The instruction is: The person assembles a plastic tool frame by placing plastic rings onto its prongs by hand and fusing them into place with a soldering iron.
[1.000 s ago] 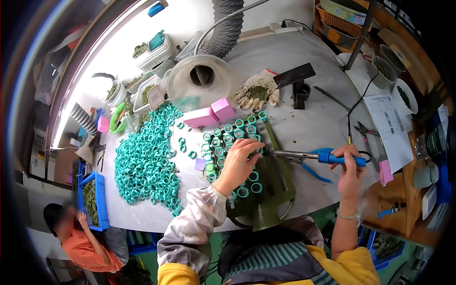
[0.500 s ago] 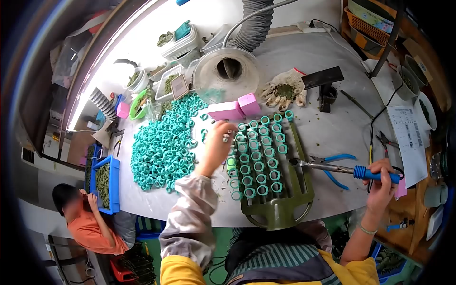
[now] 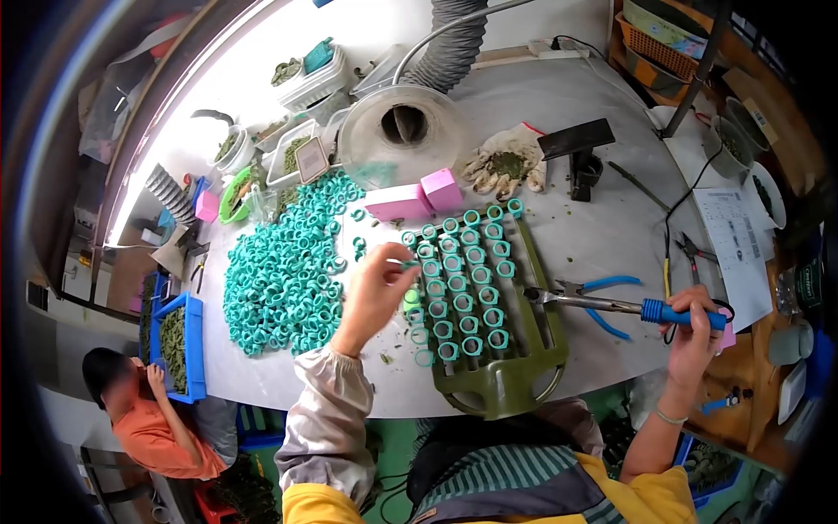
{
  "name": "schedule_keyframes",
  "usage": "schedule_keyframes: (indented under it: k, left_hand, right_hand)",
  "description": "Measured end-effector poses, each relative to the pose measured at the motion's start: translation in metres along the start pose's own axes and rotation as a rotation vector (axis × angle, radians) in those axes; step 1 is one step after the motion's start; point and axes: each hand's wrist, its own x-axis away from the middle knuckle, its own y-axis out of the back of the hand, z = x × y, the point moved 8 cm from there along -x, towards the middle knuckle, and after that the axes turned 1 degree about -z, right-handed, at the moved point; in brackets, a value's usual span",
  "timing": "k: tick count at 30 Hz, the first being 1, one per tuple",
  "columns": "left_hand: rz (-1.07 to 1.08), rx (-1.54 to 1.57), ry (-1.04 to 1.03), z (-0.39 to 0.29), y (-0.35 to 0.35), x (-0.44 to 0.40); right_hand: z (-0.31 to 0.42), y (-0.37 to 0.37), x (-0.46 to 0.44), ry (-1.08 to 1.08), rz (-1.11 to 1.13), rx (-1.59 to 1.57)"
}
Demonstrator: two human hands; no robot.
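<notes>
My left hand point(image 3: 372, 293) is closed in a pinch at the left side of an olive-green rack point(image 3: 502, 382). A sliver of teal, seemingly a ring, shows between its fingertips. Rows of teal rings point(image 3: 463, 302) stand along the rack's bars, with one brighter green ring point(image 3: 412, 299) at the left. My right hand point(image 3: 692, 325) grips the blue handle of a soldering iron point(image 3: 602, 303). The iron's metal tip points left, over the rack's right side. Left of my left hand lies a big heap of loose teal rings point(image 3: 284, 284).
Blue-handled pliers point(image 3: 613, 282) lie right of the rack. Behind it are pink blocks point(image 3: 400, 204), a stained glove point(image 3: 511, 162), a black stand point(image 3: 583, 144) and a clear extraction hood point(image 3: 362, 144). A printed sheet point(image 3: 733, 253) lies at right. Another person point(image 3: 157, 428) sits at far left.
The whole view has shifted slightly left. My left hand has drawn back a little from the rack's upper left, its fingertips now pinched. The soldering iron stays nearly in place over the rack's right side.
</notes>
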Motion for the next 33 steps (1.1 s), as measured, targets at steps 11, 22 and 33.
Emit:
schedule_keyframes:
  k: [11, 22, 33]
  left_hand:
    - [0.211, -0.237, -0.407, -0.074, -0.120, 0.019]
    - [0.227, -0.218, -0.441, -0.071, -0.132, 0.020]
    - [-0.170, -1.153, 0.298, 0.095, 0.097, 0.034]
  right_hand:
    - [-0.013, -0.012, 0.004, -0.002, 0.086, -0.039]
    - [-0.011, 0.003, 0.002, -0.006, 0.081, -0.034]
    - [-0.007, 0.014, 0.002, -0.039, 0.024, -0.023]
